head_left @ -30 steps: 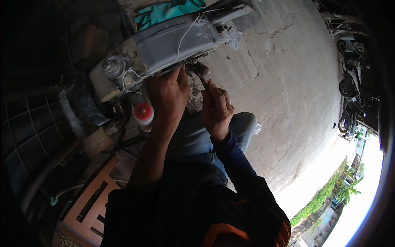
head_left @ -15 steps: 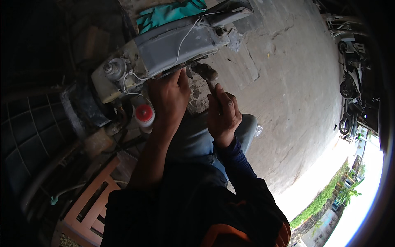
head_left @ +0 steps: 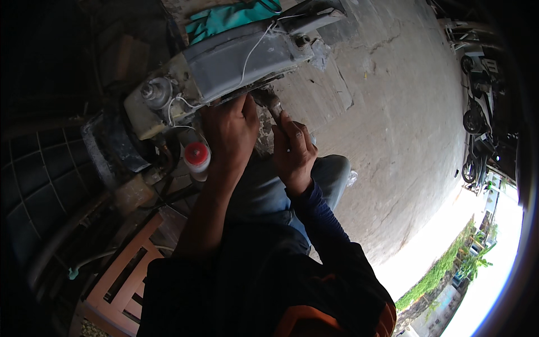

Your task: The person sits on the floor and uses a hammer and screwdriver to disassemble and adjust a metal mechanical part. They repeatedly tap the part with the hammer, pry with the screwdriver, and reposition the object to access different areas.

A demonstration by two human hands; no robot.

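We have one view only, a head-worn fisheye looking steeply down past the chest at our own forearms, which enter from the lower edge. It sits close: the left hand (head_left: 231,129) and right hand (head_left: 293,151) fill the centre. Edges bend and darken at the rim; concrete ground (head_left: 393,140) curves off right. No second view shares anything.

A long grey metal machine housing (head_left: 241,62) with a white wire draped over it lies tilted across the concrete, a small dark part (head_left: 268,101) beneath its lower edge.
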